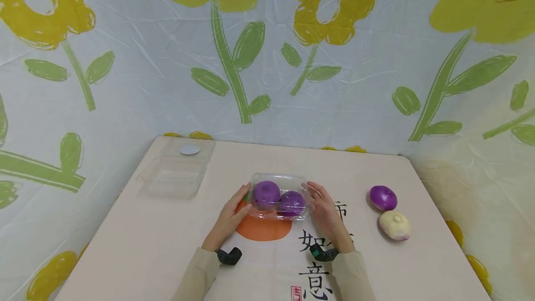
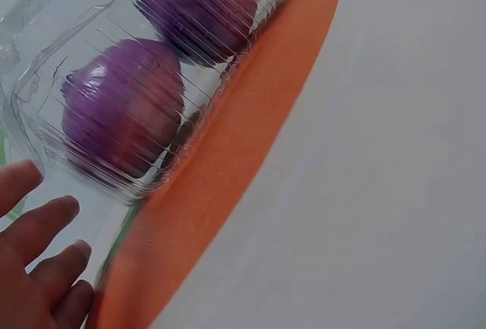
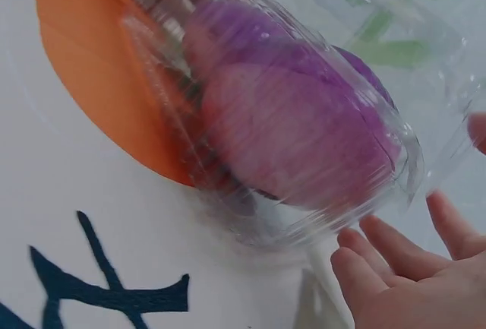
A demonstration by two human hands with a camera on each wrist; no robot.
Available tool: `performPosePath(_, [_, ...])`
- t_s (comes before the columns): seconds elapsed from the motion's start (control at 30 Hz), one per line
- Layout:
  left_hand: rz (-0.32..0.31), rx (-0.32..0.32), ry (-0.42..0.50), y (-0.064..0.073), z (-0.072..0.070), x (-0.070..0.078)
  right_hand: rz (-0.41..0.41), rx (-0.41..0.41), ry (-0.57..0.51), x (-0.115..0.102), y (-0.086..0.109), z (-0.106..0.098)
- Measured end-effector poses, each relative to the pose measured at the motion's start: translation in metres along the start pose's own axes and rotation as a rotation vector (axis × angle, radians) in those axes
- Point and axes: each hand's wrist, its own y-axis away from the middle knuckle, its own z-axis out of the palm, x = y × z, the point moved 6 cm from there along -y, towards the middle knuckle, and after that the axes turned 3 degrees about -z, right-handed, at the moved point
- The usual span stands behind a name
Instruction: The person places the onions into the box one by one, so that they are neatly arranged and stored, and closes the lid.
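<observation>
A clear plastic box (image 1: 280, 217) stands in the middle of the table, with two purple turnips (image 1: 266, 194) inside it. Whether its lid is fastened I cannot tell. My left hand (image 1: 229, 218) is at the box's left end, its fingers loosely spread; in the left wrist view, the fingertips (image 2: 68, 207) show a small gap from the plastic. On the other end, my right hand (image 1: 323, 208) has its fingers extended close beside the box. The right wrist view shows those fingers (image 3: 395, 245) near the box's corner, not curled round it.
At the back left lies another clear box (image 1: 175, 175), opened out, with a white label (image 1: 190, 149) on its lid. To the right are a purple turnip (image 1: 382, 198) and a cream-coloured one (image 1: 394, 225). A flowered cloth (image 1: 267, 73) hangs behind the table.
</observation>
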Motion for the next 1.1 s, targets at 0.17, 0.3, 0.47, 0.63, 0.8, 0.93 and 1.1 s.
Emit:
performPosePath(0.17, [0.0,0.007,-0.031,0.0,0.0,0.0,-0.012,-0.032,-0.024,0.004,0.006,0.002])
performPosePath(0.3, [-0.005,-0.006,-0.048,0.0,0.0,0.0,0.009,-0.005,-0.032,0.01,0.008,0.0])
performPosePath(0.47, [-0.005,-0.009,-0.054,0.001,0.0,0.001,0.01,0.02,-0.017,0.015,0.009,-0.002])
performPosePath(0.63, [-0.001,0.009,-0.065,0.001,-0.001,0.001,-0.001,0.041,-0.032,0.021,0.011,-0.005])
performPosePath(0.8, [-0.004,0.018,-0.044,0.002,0.0,-0.001,-0.008,0.056,-0.015,0.021,0.015,-0.006])
performPosePath(0.93, [0.004,0.057,-0.034,0.003,-0.001,0.002,0.029,0.076,0.102,0.019,0.018,-0.007])
performPosePath(1.1, [0.122,0.129,-0.043,0.005,-0.005,0.028,0.104,0.142,0.302,0.013,0.021,-0.013])
